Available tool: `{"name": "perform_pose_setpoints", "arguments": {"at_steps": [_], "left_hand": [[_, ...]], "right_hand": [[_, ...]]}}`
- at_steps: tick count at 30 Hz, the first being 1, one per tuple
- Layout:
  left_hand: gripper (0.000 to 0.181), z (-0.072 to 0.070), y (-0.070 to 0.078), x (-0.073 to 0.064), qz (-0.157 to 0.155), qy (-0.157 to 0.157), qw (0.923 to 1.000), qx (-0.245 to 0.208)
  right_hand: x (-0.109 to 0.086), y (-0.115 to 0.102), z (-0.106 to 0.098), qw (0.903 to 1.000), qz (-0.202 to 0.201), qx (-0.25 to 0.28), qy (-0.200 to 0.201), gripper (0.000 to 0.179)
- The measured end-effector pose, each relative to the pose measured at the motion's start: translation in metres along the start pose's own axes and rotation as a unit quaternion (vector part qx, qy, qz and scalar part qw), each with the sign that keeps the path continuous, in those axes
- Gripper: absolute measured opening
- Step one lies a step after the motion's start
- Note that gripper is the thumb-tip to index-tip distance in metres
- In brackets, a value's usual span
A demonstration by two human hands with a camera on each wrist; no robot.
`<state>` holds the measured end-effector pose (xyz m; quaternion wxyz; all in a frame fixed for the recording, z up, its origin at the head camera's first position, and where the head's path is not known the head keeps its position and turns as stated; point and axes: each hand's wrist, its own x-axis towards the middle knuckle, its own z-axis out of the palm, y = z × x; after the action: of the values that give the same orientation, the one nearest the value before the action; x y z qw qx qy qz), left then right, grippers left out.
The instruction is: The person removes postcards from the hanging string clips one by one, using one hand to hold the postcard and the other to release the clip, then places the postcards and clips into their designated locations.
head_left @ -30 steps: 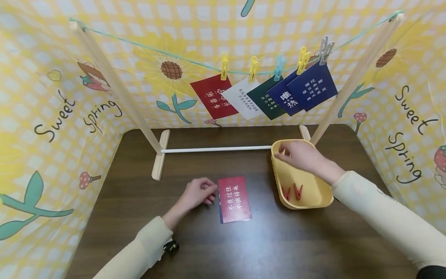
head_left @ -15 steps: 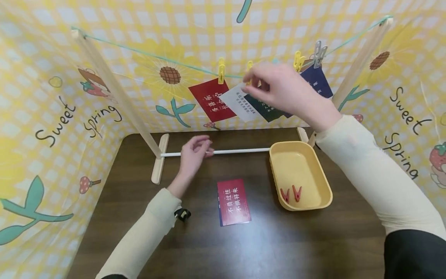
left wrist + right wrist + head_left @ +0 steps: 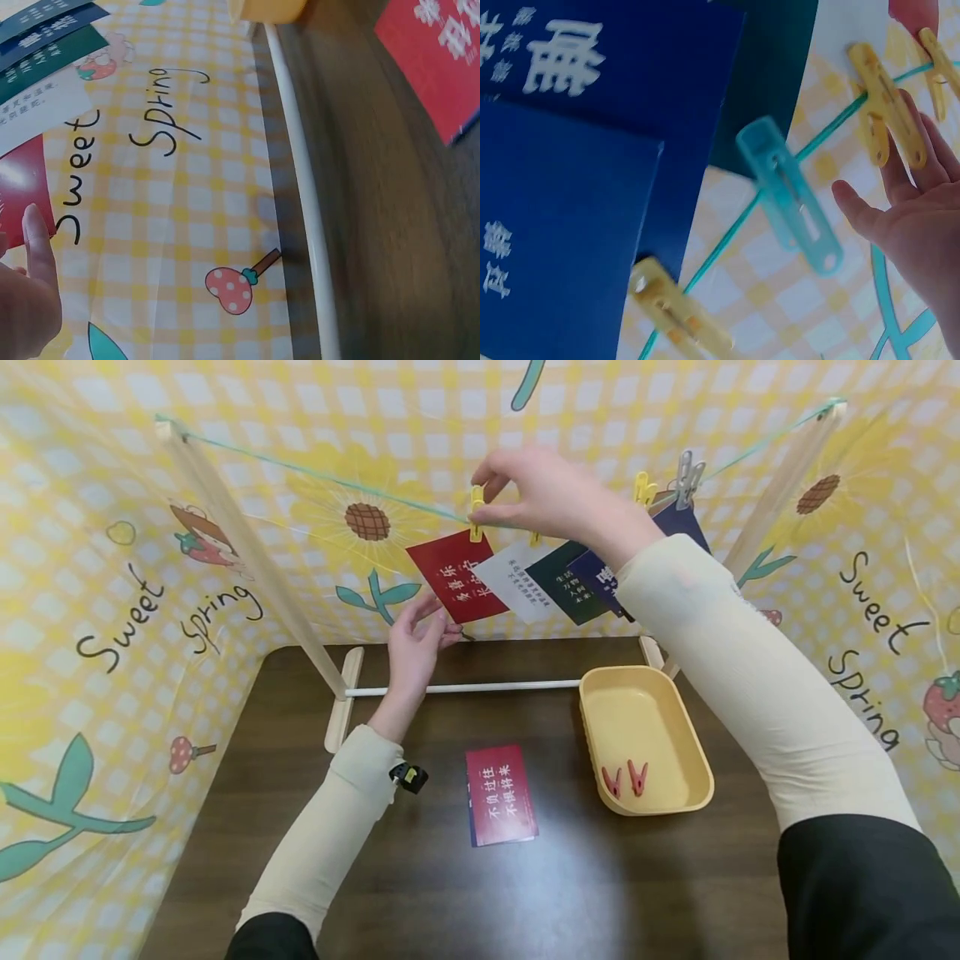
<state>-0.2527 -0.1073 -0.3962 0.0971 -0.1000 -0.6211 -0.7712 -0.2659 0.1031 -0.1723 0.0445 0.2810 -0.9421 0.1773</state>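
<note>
In the head view, my right hand is raised at the line, thumb and fingers apart around the yellow clothespin on the hanging red card. The right wrist view shows its fingers beside a yellow clothespin, thumb well away from them. My left hand reaches up to the red card's lower left edge. Its extended fingertip overlaps the card's corner in the left wrist view. White, green and blue cards hang farther right, partly behind my right arm.
A green line spans two wooden posts, joined low down by a white rod. On the table lies a small stack of cards, red on top. A yellow basket holds two red clothespins.
My right hand has risen from the basket to the line, then moved left to the red card's clothespin. My left hand has risen from beside the card stack to the hanging red card.
</note>
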Motion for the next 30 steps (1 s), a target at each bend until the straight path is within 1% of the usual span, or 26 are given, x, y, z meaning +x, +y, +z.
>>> {"name": "perform_pose_setpoints", "arguments": {"at_steps": [5,8,10,13,17,21,26,28,30], "left_hand": [[0.040,0.001,0.001,0.001,0.044,-0.007,0.9986,0.029],[0.037,0.001,0.003,0.002,0.072,-0.001,0.9965,0.042],[0.035,0.002,0.005,0.003,0.085,0.002,0.9954,0.045],[0.030,0.004,0.009,0.003,0.092,0.009,0.9952,0.033],[0.028,0.007,0.011,0.003,0.087,0.015,0.9959,0.019],[0.024,0.007,0.012,0.003,0.091,0.026,0.9953,0.019],[0.021,0.005,0.014,0.004,0.115,0.038,0.9925,0.014],[0.021,0.004,0.014,0.005,0.125,0.041,0.9912,0.014],[0.022,0.002,0.014,0.005,0.133,0.045,0.9900,0.017]], "right_hand": [[0.002,-0.005,0.006,0.9999,-0.008,0.005,0.013,0.047],[0.001,-0.007,0.007,0.9997,-0.005,0.014,0.021,0.045],[0.000,-0.008,0.007,0.9995,-0.004,0.022,0.023,0.045],[-0.001,-0.008,0.006,0.9990,-0.001,0.036,0.025,0.046],[-0.001,-0.006,0.006,0.9981,0.005,0.054,0.029,0.044],[-0.001,-0.002,0.007,0.9962,0.008,0.081,0.031,0.043],[-0.002,0.001,0.007,0.9921,0.020,0.120,0.030,0.041],[-0.002,0.001,0.007,0.9920,0.019,0.121,0.030,0.039],[-0.002,0.001,0.008,0.9930,0.007,0.113,0.035,0.036]]}}
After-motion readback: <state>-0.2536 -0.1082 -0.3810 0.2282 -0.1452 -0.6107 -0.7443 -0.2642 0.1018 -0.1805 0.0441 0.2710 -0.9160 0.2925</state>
